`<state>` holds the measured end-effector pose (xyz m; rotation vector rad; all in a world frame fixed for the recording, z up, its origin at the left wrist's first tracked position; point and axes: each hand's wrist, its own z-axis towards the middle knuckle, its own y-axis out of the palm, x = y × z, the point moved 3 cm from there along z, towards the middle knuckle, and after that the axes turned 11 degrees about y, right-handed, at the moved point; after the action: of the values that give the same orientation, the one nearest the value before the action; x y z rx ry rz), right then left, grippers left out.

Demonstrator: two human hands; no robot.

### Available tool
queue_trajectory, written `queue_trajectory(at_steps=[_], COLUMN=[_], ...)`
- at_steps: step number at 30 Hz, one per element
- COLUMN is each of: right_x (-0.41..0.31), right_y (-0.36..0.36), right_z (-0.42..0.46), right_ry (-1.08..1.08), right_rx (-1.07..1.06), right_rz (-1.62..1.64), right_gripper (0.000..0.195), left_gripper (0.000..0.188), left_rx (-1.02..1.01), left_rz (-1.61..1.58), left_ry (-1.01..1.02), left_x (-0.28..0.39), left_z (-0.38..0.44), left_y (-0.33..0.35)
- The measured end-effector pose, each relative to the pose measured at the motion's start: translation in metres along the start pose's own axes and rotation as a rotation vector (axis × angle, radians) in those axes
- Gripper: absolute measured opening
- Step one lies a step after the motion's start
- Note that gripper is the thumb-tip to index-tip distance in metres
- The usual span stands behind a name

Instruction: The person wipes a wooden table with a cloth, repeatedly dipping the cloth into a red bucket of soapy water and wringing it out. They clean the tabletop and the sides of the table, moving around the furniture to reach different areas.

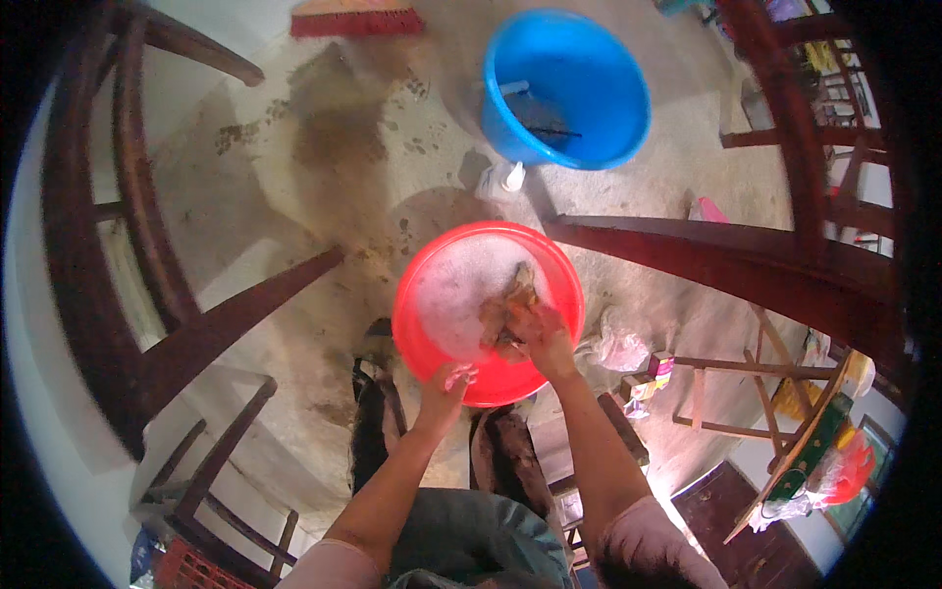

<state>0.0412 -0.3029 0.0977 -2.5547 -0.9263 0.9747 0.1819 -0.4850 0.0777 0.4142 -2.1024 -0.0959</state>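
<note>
A red plastic basin point(407, 324) holds foamy water point(452, 294) and stands on the floor just before me. My right hand point(546, 335) grips a brown, wet cloth-like thing point(508, 313) over the basin's right side; part of it rests in the foam. At the near left rim is my left hand point(447, 390), its fingers curled with a small pinkish thing or suds at the fingertips; whether it holds the rim is hard to tell. Beyond the basin stands a white bottle point(502, 180).
A large blue tub point(607, 96) stands farther back, with a dark thing inside. Wooden furniture frames point(243, 302) rise at left and right. A red-bristled broom head point(357, 22) lies at the top. A clear plastic bag point(618, 339) and small boxes point(660, 368) lie right of the basin.
</note>
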Motion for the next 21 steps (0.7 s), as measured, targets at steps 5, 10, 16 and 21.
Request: queue_trajectory(at_steps=[5,10,16,21], right_x=[0.069,0.085,0.19,0.024], right_y=[0.061,0.123,0.134,0.075], right_z=[0.059,0.093,0.122,-0.01], right_ry=[-0.161,0.061,-0.216,0.251], right_rx=[0.15,-0.248,-0.326,-0.349], right_rz=[-0.625,-0.332,-0.215,0.447], right_gripper=[0.073,0.096,0.063,0.035], left_gripper=[0.032,0.039,0.038,0.044], left_rx=[-0.127,-0.022,0.111,0.325], left_rz=[-0.306,-0.458,-0.597,-0.62], left_ry=[-0.265,-0.316,-0.393,-0.554], left_x=[-0.007,-0.014,-0.005,-0.016], left_z=[0.004,0.016,0.03,0.037], left_y=[0.007,0.002,0.016,0.006])
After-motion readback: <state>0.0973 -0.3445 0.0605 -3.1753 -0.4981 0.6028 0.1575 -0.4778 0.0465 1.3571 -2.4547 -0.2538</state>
